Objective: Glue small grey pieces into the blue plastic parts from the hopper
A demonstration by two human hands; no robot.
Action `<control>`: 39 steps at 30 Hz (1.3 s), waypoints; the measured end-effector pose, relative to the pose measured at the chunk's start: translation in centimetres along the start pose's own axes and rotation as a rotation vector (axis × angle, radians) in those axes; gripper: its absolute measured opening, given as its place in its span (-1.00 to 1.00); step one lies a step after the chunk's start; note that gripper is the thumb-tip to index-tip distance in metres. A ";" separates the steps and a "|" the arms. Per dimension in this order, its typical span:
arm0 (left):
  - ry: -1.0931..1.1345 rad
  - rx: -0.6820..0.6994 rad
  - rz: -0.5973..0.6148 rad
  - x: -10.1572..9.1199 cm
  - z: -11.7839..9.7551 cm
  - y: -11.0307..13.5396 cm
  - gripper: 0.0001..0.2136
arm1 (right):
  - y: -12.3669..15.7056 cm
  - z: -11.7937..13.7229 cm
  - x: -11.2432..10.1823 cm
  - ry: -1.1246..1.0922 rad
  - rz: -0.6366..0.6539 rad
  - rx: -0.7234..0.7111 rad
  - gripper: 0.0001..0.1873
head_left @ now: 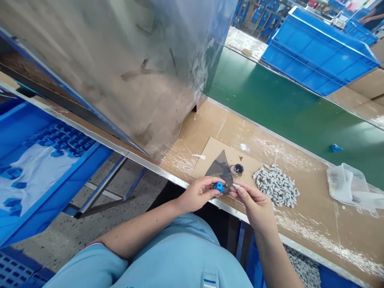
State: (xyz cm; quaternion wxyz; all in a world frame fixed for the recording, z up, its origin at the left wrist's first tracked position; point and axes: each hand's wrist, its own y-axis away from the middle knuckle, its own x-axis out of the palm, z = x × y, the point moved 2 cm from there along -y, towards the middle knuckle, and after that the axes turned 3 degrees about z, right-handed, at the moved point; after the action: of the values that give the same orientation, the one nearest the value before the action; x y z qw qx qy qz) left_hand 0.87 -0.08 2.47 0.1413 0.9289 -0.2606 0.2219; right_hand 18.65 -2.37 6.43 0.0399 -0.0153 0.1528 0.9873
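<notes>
My left hand (198,193) pinches a small blue plastic part (219,186) at the near edge of the workbench. My right hand (251,199) is closed just to its right, holding a small grey piece (237,186) at its fingertips, close to the blue part. Both hands hover over a dark triangular sheet (221,169) that lies on a cardboard pad (210,154). A pile of several small grey pieces (276,185) lies right of the hands. A small round black cap (239,169) sits on the pad.
A green conveyor belt (288,112) runs behind the bench, carrying one blue part (336,148). A clear plastic bag (349,188) lies at right. A blue crate (318,52) stands beyond the belt. Another blue bin with blue parts (36,168) sits at left. A large metal housing (120,64) looms above.
</notes>
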 end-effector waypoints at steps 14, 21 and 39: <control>-0.453 0.302 -0.001 -0.4 -1.1 0.2 -0.77 | 1.5 1.4 0.3 0.452 -0.003 -0.315 -0.80; -0.461 0.334 0.034 -0.2 -1.1 0.1 -0.77 | 2.0 1.8 0.3 0.700 -0.038 -0.442 -0.81; -0.858 0.500 0.122 -0.5 -2.0 0.7 -0.77 | 2.7 3.2 1.5 1.032 0.025 -0.878 -0.81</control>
State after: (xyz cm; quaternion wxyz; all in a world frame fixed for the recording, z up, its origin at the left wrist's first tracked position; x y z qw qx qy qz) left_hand -0.59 0.27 4.02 -0.2187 0.9250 -0.2882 -0.1166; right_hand 16.85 -3.85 10.26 -0.0594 -0.4977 -0.2625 0.8245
